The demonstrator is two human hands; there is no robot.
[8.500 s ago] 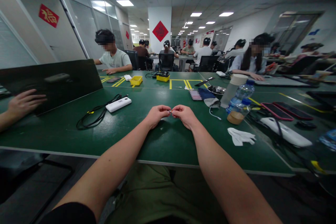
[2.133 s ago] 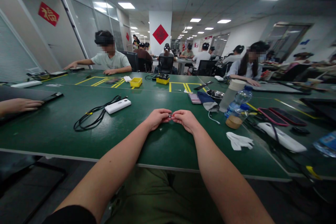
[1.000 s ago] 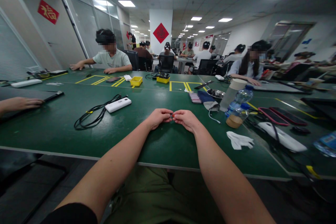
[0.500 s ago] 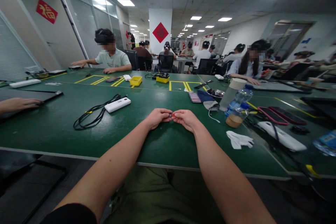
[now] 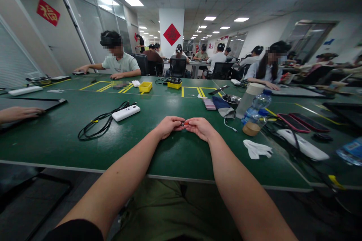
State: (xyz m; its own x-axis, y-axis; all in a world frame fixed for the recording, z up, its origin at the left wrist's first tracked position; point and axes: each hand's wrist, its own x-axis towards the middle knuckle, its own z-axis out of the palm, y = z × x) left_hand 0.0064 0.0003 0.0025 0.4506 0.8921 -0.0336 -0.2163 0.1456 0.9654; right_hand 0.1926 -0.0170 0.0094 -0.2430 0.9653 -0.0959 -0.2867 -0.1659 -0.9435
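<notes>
Over the green table, my two hands meet fingertip to fingertip in front of me. My left hand is closed in a pinch on a small dark piece. From the other side, my right hand pinches a small red piece. The two pieces touch or are joined; I cannot tell which, since fingers cover most of them. To the left lies a white power bank beside a coiled black cable.
On the right are a crumpled white tissue, bottles, a white tumbler, a metal bowl and phones. Yellow trays stand farther back. A co-worker's hand rests on a dark panel at left; other people sit opposite.
</notes>
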